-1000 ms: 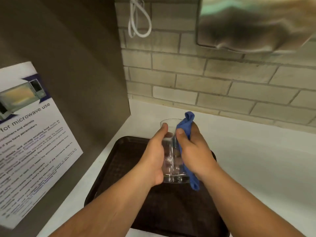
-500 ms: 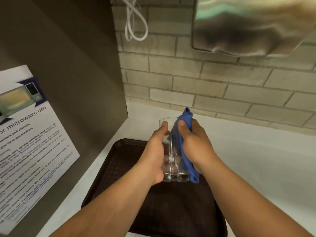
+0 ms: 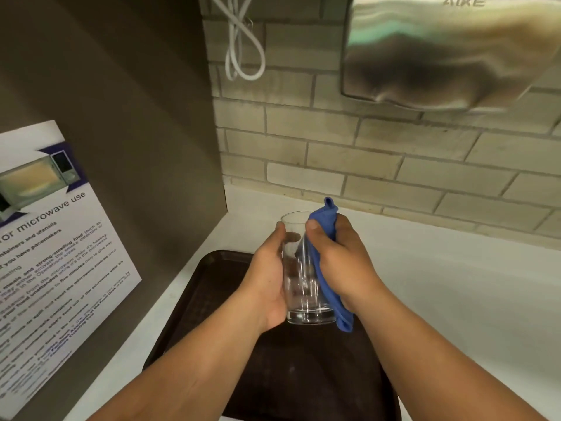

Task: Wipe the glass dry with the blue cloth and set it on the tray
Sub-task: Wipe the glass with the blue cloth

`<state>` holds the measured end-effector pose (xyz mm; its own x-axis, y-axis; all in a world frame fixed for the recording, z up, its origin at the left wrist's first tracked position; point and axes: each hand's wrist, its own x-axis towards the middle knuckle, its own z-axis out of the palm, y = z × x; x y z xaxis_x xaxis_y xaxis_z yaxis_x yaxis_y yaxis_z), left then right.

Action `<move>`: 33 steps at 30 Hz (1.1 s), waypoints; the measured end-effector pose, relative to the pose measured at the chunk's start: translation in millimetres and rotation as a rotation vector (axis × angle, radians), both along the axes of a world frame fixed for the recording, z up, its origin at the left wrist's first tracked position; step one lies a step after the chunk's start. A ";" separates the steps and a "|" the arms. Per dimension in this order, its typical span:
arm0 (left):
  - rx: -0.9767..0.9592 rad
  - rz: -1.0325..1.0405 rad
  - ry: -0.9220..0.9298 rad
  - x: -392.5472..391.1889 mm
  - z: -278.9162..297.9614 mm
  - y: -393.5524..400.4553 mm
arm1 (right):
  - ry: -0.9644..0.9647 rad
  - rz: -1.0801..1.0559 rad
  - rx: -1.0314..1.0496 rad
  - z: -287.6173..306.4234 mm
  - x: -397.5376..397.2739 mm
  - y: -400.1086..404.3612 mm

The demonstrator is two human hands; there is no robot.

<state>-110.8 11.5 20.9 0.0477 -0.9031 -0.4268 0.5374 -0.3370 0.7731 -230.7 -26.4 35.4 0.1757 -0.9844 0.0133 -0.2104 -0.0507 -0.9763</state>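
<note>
Clear drinking glass (image 3: 300,278), tall and straight-sided, with thick base, upright and open end up, held above the tray and not resting on it. Empty inside, light streaks visible on the wall. Blue cloth (image 3: 329,268), soft and folded, pressed flat against the right side of the glass from rim down to base, one bunched end sticking up over the rim, other end hanging a little below the base. Dark brown tray (image 3: 194,302), rectangular with rounded corners and low raised rim, lying flat on white counter, directly under the glass.
</note>
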 end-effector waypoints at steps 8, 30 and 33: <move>-0.010 -0.028 -0.011 3.6 -0.4 1.0 | -0.105 -0.041 0.070 0.2 4.8 -6.4; 0.047 0.153 -0.033 17.5 12.5 -6.3 | -0.053 0.236 0.200 -21.7 -2.7 24.1; 0.026 0.135 -0.131 13.3 10.0 -6.4 | 0.091 0.260 -0.027 -23.0 8.9 31.4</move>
<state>-97.6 5.1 30.9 0.2240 -0.8733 -0.4326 0.4745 -0.2900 0.8311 -221.8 5.0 12.4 0.4241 -0.9055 0.0113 -0.2736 -0.1401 -0.9516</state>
